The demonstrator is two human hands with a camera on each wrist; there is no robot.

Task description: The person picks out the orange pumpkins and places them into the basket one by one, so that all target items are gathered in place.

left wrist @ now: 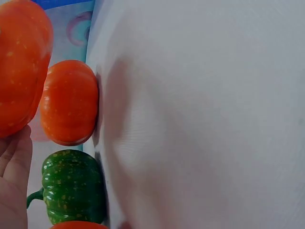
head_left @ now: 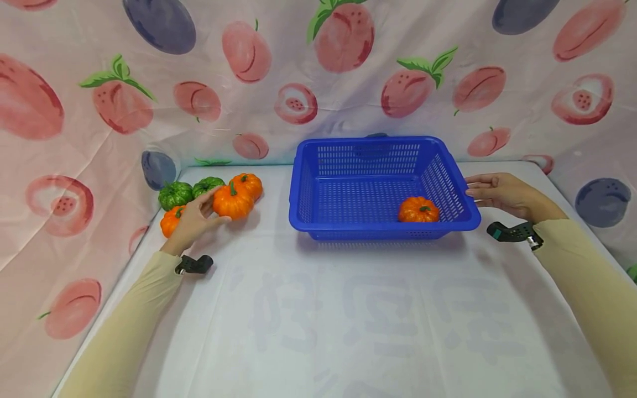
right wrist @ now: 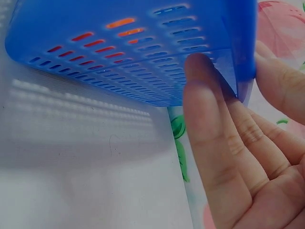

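My left hand (head_left: 195, 221) holds an orange pumpkin (head_left: 233, 202) between thumb and fingers. In the left wrist view this pumpkin (left wrist: 21, 67) hangs slightly above the table, with fingertips (left wrist: 19, 148) against its side. Behind it rests another orange pumpkin (head_left: 249, 185). Two green pumpkins (head_left: 176, 195) and a third orange one (head_left: 171, 220), partly hidden by the hand, lie to the left. On the right, my right hand (head_left: 505, 193) grips the rim of a blue plastic basket (head_left: 383, 225); the right wrist view shows thumb and fingers (right wrist: 205, 119) on either side. One orange pumpkin (head_left: 418, 210) sits inside the basket.
A white cloth covers the table (head_left: 348, 309). Fruit-patterned fabric (head_left: 293, 55) hangs behind it and down the left and right sides. The basket stands near the back edge, right of the loose pumpkins. Each wrist carries a black camera mount (head_left: 196, 264).
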